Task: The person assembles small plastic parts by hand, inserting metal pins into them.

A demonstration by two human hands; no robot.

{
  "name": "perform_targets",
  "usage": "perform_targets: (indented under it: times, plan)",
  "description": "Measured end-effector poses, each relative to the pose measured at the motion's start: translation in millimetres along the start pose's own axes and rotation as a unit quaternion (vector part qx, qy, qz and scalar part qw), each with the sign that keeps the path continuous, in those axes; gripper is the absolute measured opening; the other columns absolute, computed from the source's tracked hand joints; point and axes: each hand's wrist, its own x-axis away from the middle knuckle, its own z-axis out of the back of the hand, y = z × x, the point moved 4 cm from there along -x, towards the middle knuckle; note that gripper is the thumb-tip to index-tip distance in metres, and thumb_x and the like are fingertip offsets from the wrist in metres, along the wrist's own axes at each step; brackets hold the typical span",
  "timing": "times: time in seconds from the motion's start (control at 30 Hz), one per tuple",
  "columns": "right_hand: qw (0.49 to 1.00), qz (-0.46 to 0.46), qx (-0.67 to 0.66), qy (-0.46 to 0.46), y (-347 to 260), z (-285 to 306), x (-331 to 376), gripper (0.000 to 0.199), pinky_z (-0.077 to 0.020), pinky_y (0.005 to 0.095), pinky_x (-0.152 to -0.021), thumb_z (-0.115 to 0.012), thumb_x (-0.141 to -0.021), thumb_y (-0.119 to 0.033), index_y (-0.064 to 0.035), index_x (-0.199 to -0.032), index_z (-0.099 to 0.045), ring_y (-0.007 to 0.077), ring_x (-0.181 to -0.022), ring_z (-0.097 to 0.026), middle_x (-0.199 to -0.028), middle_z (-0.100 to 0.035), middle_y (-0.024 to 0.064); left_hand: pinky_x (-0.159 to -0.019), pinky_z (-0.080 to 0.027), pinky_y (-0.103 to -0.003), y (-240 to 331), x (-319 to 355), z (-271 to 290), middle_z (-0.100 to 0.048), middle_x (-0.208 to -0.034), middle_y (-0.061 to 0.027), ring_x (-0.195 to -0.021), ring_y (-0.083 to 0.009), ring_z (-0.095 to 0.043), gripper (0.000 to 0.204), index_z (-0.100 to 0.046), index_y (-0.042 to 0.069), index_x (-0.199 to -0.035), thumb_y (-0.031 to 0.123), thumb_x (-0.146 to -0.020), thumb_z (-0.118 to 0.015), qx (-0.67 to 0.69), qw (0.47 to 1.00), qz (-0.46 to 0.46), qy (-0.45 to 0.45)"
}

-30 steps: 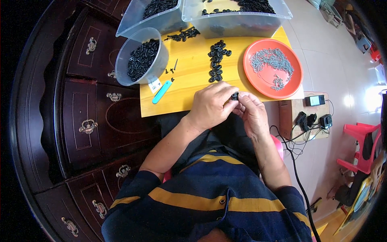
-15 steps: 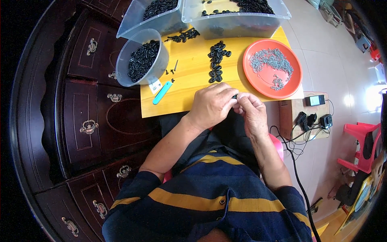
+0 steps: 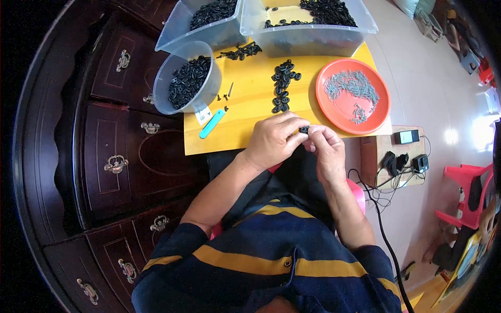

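Yellow tabletop (image 3: 250, 94) | left grip (image 3: 271, 138), right grip (image 3: 329, 151): both pinching small black part (image 3: 304, 129)

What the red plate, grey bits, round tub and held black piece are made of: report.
Red plate: probably plastic, by its even colour and soft sheen.
Grey bits: likely metal, going by their silvery look.
Round tub: apparently plastic, smooth, with see-through, cloudy walls.
Held black piece: perhaps plastic or rubber, from its even dark colour; too small to settle.
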Motion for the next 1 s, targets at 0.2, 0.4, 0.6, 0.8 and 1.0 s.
perform_targets:
  times: [0.2,0.4,0.6,0.8,1.0]
  plan:
    - [1.000,0.002,0.026,0.003,-4,-2,6,0.016,-0.0419,0.0224,-0.068,-0.064,-0.098,-0.018,-0.0021,-0.095,-0.069,0.0066,-0.073,-0.053,-0.082,-0.063,-0.0011,-0.070,-0.054,-0.040,1,1,2,-0.067,-0.088,-0.0107,-0.081,-0.0302,-0.068,0.017,-0.070,0.005,-0.096,0.013,-0.081,-0.073,-0.025,0.998,-0.055,0.005]
    - [1.000,-0.001,0.011,0.012,-1,0,12,0.017,-0.0412,0.0218,-0.067,-0.063,-0.099,-0.018,-0.0025,-0.094,-0.068,0.0060,-0.072,-0.052,-0.080,-0.062,-0.0024,-0.071,-0.056,-0.037,7,6,4,-0.070,-0.095,-0.0114,-0.080,-0.0291,-0.069,0.023,-0.070,0.005,-0.103,0.016,-0.083,-0.074,-0.022,0.998,-0.051,-0.006]
    - [0.999,0.024,0.040,-0.006,0,-4,9,0.015,-0.0426,0.0216,-0.063,-0.062,-0.100,-0.019,-0.0050,-0.095,-0.066,0.0071,-0.066,-0.052,-0.079,-0.061,-0.0007,-0.070,-0.056,-0.037,4,8,11,-0.069,-0.094,-0.0116,-0.079,-0.0292,-0.068,0.022,-0.070,0.006,-0.104,0.015,-0.084,-0.073,0.010,1.000,-0.020,-0.022]
    - [0.998,-0.021,0.027,-0.049,0,-13,9,0.014,-0.0434,0.0220,-0.066,-0.061,-0.100,-0.018,-0.0042,-0.101,-0.065,0.0076,-0.070,-0.055,-0.080,-0.064,0.0008,-0.070,-0.053,-0.040,-3,4,19,-0.068,-0.086,-0.0127,-0.076,-0.0305,-0.067,0.014,-0.070,0.004,-0.095,0.013,-0.085,-0.067,0.045,0.998,-0.010,-0.038]
    - [0.994,-0.049,0.068,-0.076,-6,-21,15,0.015,-0.0461,0.0211,-0.070,-0.062,-0.097,-0.014,-0.0046,-0.108,-0.065,0.0079,-0.074,-0.059,-0.094,-0.070,0.0040,-0.064,-0.052,-0.030,-54,3,49,-0.070,-0.075,-0.0064,-0.068,-0.0122,-0.065,0.013,-0.072,0.003,-0.092,0.009,-0.083,-0.066,0.132,0.958,0.131,-0.218]
